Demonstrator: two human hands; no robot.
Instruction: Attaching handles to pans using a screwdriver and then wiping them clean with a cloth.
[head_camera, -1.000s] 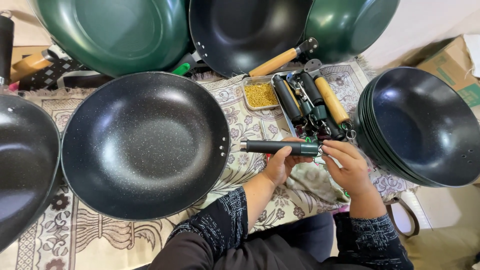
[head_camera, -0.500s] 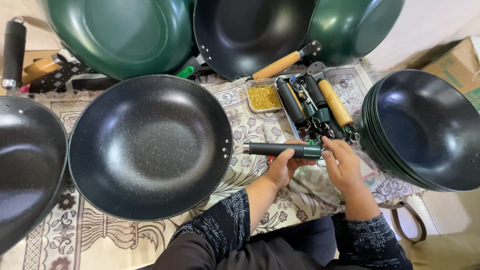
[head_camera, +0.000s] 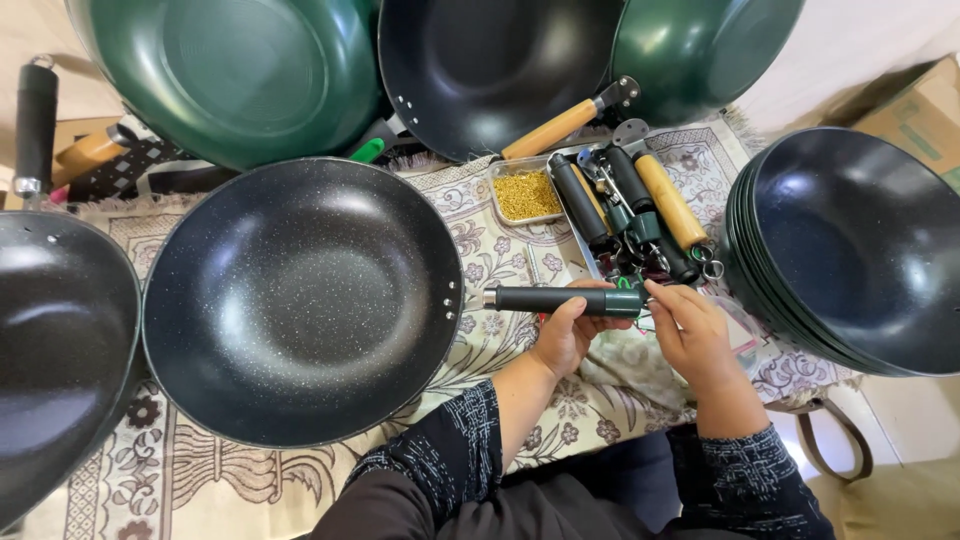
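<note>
My left hand (head_camera: 567, 334) grips a dark green pan handle (head_camera: 560, 299) held level, its metal end pointing at the rim of the black speckled wok (head_camera: 300, 300) lying on the patterned cloth. A small gap separates handle and rim. My right hand (head_camera: 690, 328) pinches the handle's far end with its fingertips. Just beyond both hands lies a tray of loose handles (head_camera: 630, 205), some black, some wooden.
A stack of black woks (head_camera: 850, 250) stands at the right. Another black wok (head_camera: 60, 350) lies at the left. Green woks (head_camera: 240, 70) and a black one with a wooden handle (head_camera: 490, 60) lean at the back. A small box of brass screws (head_camera: 525, 193) sits beside the tray.
The view has shifted slightly, so the woks sit a little further right. Both hands keep their hold on the handle near the wok's rim.
</note>
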